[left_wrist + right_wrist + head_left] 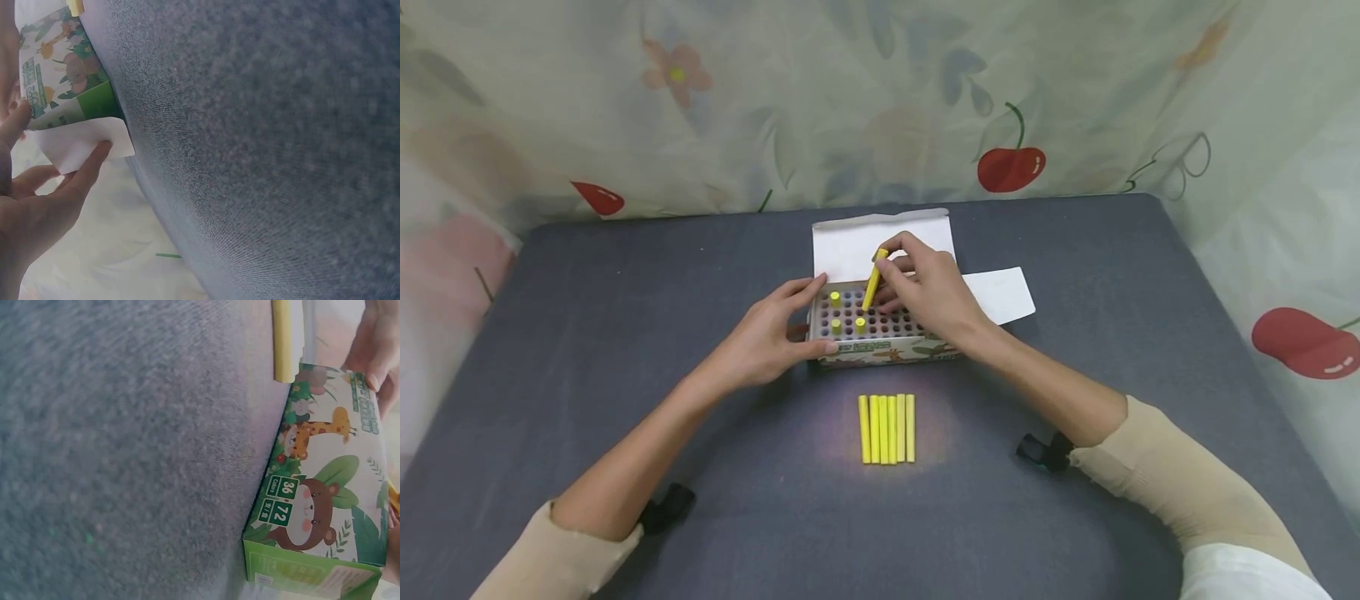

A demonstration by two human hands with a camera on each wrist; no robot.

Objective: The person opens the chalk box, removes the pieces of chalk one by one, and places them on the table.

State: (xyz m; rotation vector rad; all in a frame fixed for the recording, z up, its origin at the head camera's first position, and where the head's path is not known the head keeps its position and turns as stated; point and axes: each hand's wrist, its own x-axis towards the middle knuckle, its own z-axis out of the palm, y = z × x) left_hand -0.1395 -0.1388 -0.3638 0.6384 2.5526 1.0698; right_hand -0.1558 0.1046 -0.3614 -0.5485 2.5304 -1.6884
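In the head view, a white cardboard box point(891, 352) holds a grid of round holes. Three yellow chalk sticks stand in holes near its left end, one being a front chalk stick point(861, 326). My left hand point(775, 329) holds that end, thumb at the front corner; the left wrist view shows a fingertip on a white end flap point(75, 144). Over the grid, my right hand point(936, 287) pinches another yellow chalk stick point(874, 283) at its top, tilted, its lower tip close to the holes. Several loose yellow chalk sticks point(883, 429) lie side by side before the box.
The box's lid point(872, 246) is folded back behind the grid. A white side flap point(1003, 296) sticks out at the right. Dark grey cloth point(625, 375) covers the table, and a printed curtain point(865, 108) hangs along the back edge.
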